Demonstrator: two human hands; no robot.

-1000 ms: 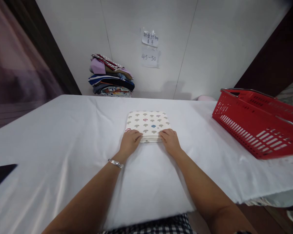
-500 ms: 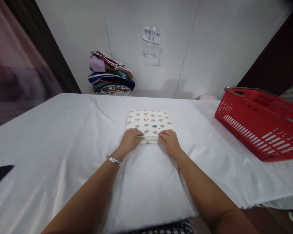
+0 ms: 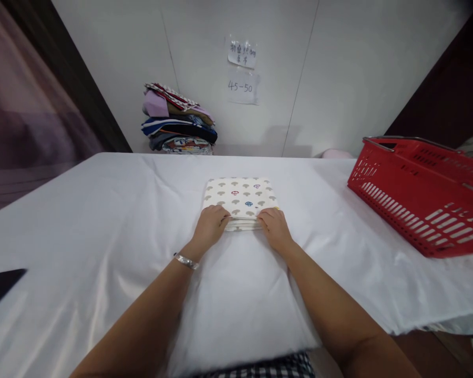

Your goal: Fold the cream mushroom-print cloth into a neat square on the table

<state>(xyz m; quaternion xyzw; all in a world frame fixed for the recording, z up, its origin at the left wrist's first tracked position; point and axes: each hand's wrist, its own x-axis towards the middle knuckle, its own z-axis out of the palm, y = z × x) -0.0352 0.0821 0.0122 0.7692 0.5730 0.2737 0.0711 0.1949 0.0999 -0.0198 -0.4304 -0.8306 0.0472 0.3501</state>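
A folded tablecloth (image 3: 240, 197), cream with grey, red and blue mushroom prints, lies flat in the middle of the white-covered table (image 3: 102, 210). Several fold layers show along its near edge. My left hand (image 3: 209, 227), with a silver bracelet at the wrist, pinches the near left corner. At the near right corner my right hand (image 3: 276, 227) grips the upper layer in the same way. Between the two hands the top layer is lifted slightly off the layers below. My fingertips under the cloth are hidden.
A red plastic basket (image 3: 421, 194) stands on the right side of the table. Against the back wall is a stack of folded cloths (image 3: 179, 121). Two paper notes (image 3: 242, 86) hang on the wall. A flat black object (image 3: 2, 286) lies at the left edge.
Both hands keep their hold on the near corners. The tablecloth's top layer has risen slightly at the near edge, and the view has shifted a little.
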